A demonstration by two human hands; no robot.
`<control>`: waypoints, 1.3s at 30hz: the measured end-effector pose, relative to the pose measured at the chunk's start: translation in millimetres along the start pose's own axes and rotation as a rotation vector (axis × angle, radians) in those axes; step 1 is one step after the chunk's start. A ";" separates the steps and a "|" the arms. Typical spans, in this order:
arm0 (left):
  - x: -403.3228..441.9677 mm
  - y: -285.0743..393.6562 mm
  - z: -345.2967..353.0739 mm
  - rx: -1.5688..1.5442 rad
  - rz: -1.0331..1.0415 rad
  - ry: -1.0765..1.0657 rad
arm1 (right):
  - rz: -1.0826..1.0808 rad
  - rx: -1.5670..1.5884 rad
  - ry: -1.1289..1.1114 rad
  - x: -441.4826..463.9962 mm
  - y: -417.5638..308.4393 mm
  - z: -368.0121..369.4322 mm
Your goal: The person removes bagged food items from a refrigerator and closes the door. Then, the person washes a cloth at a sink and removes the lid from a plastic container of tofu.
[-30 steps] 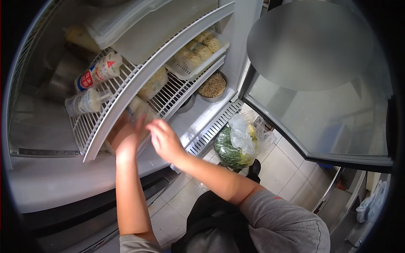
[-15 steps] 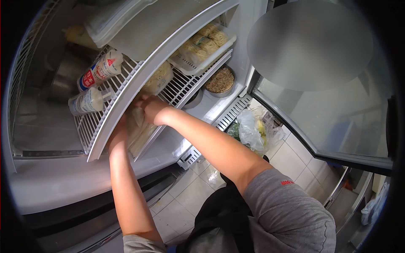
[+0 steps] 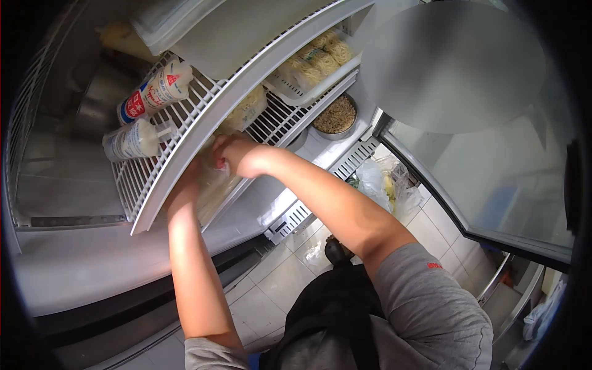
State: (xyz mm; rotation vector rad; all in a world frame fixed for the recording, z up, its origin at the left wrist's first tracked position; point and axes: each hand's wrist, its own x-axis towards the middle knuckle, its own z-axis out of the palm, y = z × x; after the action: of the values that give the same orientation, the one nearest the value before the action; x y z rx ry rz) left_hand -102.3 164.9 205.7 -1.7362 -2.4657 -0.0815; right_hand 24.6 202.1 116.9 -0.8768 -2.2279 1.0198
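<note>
Both my arms reach into an open fridge, below the edge of the upper shelf. My right hand [image 3: 237,154] is closed, its fingers curled on the clear plastic bag [image 3: 213,188] on the lower rack. To the left, my left hand [image 3: 185,188] reaches in beside the same bag; its fingers are hidden by the shelf edge. What lies inside the bag is hard to make out. Just behind my right hand sits a bag of pale noodles [image 3: 246,111]. Farther right, a white tray [image 3: 296,98] holds several bundles of noodles.
Two printed tubes, an upper one [image 3: 154,92] and a lower one [image 3: 131,140], lie on the upper wire shelf [image 3: 139,191]. A round metal bowl [image 3: 335,117] of brown crumbly food stands below. The glass door [image 3: 493,179] hangs open at right. Plastic bags [image 3: 376,185] lie on the tiled floor.
My right hand has drawn slightly toward me, its fingers now curled tighter on the plastic. My left hand stays under the shelf edge. The view has shifted a little.
</note>
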 end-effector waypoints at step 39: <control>-36.5 15.3 43.0 0.210 0.638 0.224 | -0.107 -0.434 0.824 -50.2 37.2 13.9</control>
State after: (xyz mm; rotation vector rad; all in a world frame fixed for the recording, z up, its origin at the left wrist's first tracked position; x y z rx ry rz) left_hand -78.9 141.0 157.8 -2.1742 -1.6120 0.0424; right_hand 60.0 177.5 69.6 -1.0876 -1.7430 0.0526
